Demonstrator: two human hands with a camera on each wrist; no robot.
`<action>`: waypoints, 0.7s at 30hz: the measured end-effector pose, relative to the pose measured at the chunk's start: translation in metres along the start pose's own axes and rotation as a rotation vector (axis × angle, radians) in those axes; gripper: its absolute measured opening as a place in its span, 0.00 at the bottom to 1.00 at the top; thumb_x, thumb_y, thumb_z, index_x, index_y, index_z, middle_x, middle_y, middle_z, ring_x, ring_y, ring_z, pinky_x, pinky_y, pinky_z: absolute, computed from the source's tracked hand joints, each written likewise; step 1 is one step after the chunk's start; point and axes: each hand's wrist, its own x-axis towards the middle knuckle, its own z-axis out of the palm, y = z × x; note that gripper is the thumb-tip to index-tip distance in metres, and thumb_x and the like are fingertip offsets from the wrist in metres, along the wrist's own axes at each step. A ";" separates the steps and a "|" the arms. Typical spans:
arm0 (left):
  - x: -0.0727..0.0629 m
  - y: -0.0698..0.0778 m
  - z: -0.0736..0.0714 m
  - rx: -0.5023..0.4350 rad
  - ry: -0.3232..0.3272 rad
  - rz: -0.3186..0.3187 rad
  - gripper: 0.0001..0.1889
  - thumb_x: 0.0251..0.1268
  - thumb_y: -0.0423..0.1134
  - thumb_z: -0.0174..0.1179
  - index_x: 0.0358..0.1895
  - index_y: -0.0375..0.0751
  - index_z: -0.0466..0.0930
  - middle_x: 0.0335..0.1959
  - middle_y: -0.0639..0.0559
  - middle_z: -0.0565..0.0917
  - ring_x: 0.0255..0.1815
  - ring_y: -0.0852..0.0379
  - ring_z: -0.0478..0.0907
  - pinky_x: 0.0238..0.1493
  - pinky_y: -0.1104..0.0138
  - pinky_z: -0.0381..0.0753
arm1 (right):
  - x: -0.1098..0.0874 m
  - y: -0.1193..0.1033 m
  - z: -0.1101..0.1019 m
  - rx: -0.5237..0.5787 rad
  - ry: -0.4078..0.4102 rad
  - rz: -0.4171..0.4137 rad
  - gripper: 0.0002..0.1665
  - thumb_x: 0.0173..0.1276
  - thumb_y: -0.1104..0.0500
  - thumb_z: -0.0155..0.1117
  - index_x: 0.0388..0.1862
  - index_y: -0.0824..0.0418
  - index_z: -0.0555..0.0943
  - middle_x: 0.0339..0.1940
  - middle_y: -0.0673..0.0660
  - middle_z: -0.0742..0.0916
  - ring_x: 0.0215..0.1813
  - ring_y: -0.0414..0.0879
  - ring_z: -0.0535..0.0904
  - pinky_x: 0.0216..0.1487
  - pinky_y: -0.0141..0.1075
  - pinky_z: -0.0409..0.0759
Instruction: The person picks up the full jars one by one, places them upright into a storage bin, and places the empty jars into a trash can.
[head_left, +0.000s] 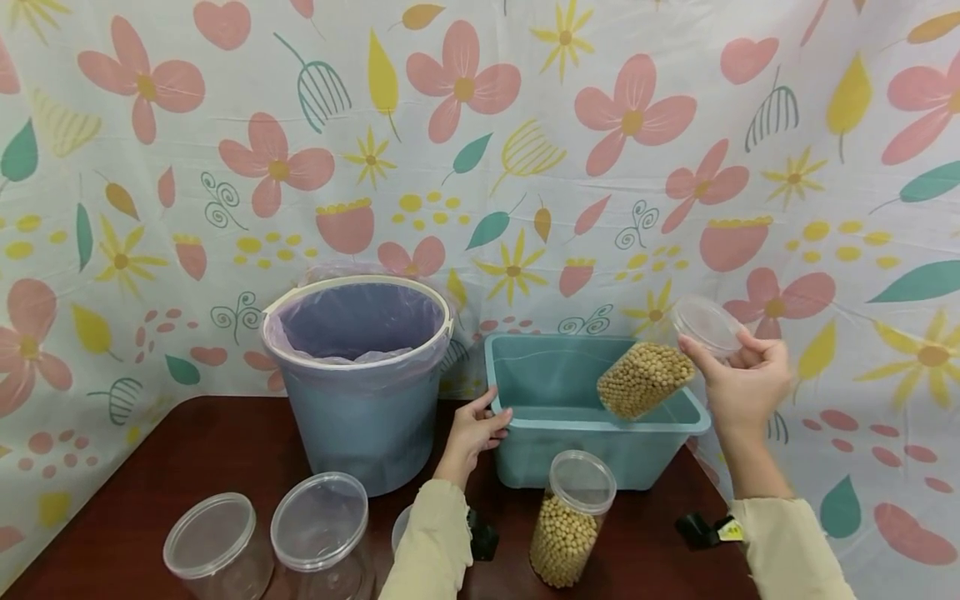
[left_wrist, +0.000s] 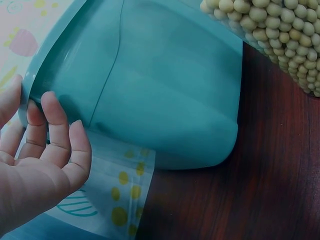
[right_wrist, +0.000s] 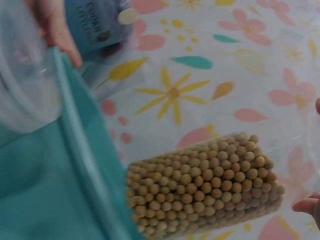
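My right hand (head_left: 750, 375) grips a clear jar (head_left: 708, 327) of soybeans by its lidded end. This jar is tilted, its soybeans (head_left: 647, 381) settled toward the lower left end, and it overlaps the right part of a teal plastic bin (head_left: 540, 450). In the right wrist view the soybeans (right_wrist: 205, 185) show beside the bin's rim (right_wrist: 80, 145), with fingertips at the right edge. My left hand (head_left: 476, 429) pinches the bin's left rim between thumb and fingers (left_wrist: 55, 120). A second lidded jar (head_left: 566, 533) of soybeans stands in front of the bin.
A blue-grey bucket (head_left: 367, 425) lined with a thin bag stands left of the bin. Clear empty lidded jars (head_left: 217, 542) are at the table's front left, one partly behind the left sleeve (head_left: 431, 533). A flowered cloth (head_left: 510, 208) hangs behind the dark red table (head_left: 232, 442).
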 end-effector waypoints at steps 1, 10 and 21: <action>0.000 0.000 0.000 0.001 0.001 0.001 0.30 0.54 0.36 0.63 0.63 0.50 0.66 0.25 0.53 0.71 0.25 0.57 0.77 0.40 0.55 0.75 | -0.003 0.003 0.002 -0.011 0.006 -0.018 0.26 0.37 0.66 0.77 0.35 0.62 0.74 0.16 0.46 0.73 0.16 0.33 0.62 0.20 0.22 0.62; -0.009 0.009 0.001 0.012 -0.009 0.014 0.29 0.56 0.36 0.62 0.63 0.49 0.66 0.27 0.53 0.69 0.28 0.52 0.78 0.41 0.54 0.75 | -0.018 0.033 0.015 -0.103 -0.042 -0.003 0.29 0.37 0.58 0.79 0.35 0.67 0.72 0.29 0.48 0.79 0.24 0.31 0.69 0.27 0.23 0.65; 0.000 -0.002 0.000 -0.002 0.005 0.018 0.29 0.53 0.37 0.63 0.62 0.51 0.68 0.25 0.54 0.69 0.22 0.59 0.76 0.36 0.58 0.76 | -0.027 0.184 0.029 -0.125 -0.152 -0.037 0.33 0.28 0.50 0.82 0.35 0.56 0.75 0.47 0.54 0.82 0.30 0.40 0.76 0.24 0.26 0.68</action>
